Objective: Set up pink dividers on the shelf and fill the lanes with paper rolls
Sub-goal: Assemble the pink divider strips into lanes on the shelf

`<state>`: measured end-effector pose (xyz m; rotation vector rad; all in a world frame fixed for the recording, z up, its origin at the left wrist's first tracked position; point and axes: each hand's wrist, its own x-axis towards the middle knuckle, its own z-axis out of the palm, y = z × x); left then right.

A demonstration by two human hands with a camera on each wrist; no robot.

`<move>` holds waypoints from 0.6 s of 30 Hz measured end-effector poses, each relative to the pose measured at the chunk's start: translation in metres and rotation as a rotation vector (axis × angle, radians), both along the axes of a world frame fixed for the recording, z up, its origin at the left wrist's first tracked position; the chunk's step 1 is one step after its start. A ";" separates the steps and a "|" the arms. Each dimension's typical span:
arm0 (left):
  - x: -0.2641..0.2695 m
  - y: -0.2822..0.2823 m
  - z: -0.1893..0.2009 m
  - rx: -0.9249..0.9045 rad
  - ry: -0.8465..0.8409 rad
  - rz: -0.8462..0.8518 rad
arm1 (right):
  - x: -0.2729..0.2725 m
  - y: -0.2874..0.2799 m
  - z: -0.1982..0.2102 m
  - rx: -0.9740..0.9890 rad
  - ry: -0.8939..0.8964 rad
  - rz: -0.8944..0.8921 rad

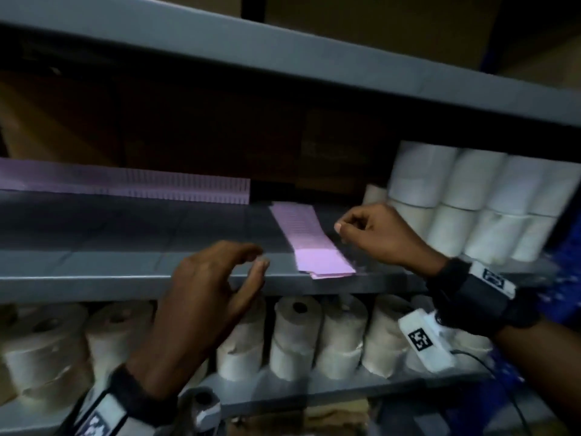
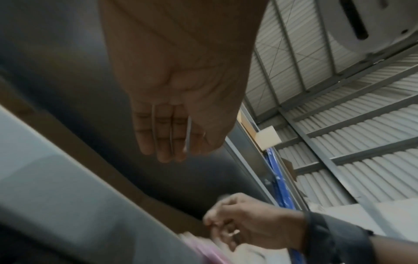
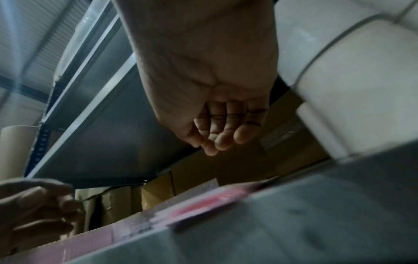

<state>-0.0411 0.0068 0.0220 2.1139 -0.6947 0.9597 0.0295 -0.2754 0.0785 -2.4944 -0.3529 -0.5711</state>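
A grey shelf (image 1: 125, 265) holds stacked white paper rolls (image 1: 471, 199) just behind the right hand (image 1: 377, 234), whose fingers curl loosely, gripping nothing visible. Pink dividers (image 1: 314, 247) lie flat between both hands. The left hand (image 1: 213, 287) hovers at the edge, fingers relaxed, slightly spread.

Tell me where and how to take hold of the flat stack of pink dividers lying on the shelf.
Probably best at the near end of the stack of pink dividers, which juts just past the front lip of the shelf. Come from the front, thumb on top and fingers beneath the overhang; elsewhere it lies flat, offering no edge.
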 end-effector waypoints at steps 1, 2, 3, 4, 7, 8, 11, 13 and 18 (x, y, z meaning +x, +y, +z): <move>0.003 -0.017 -0.002 0.036 0.033 -0.001 | 0.004 -0.013 -0.009 -0.005 0.006 0.000; 0.007 -0.035 -0.004 0.073 0.072 0.000 | 0.008 -0.023 -0.017 -0.016 0.017 0.013; 0.012 -0.052 -0.005 0.109 0.102 0.011 | 0.013 -0.033 -0.025 -0.033 0.026 0.037; 0.018 -0.064 -0.007 0.136 0.130 0.021 | 0.018 -0.039 -0.032 -0.053 0.031 0.061; 0.039 -0.089 -0.012 0.253 0.224 0.070 | 0.035 -0.044 -0.043 -0.083 0.040 0.142; 0.044 -0.095 -0.013 0.294 0.248 0.093 | 0.040 -0.043 -0.044 -0.083 0.052 0.180; 0.050 -0.103 -0.019 0.334 0.280 0.118 | 0.050 -0.038 -0.050 -0.135 0.065 0.269; 0.051 -0.106 -0.022 0.334 0.280 0.147 | 0.053 -0.039 -0.055 -0.138 0.053 0.297; 0.044 -0.109 -0.025 0.343 0.238 0.138 | 0.057 -0.046 -0.059 -0.017 0.060 0.312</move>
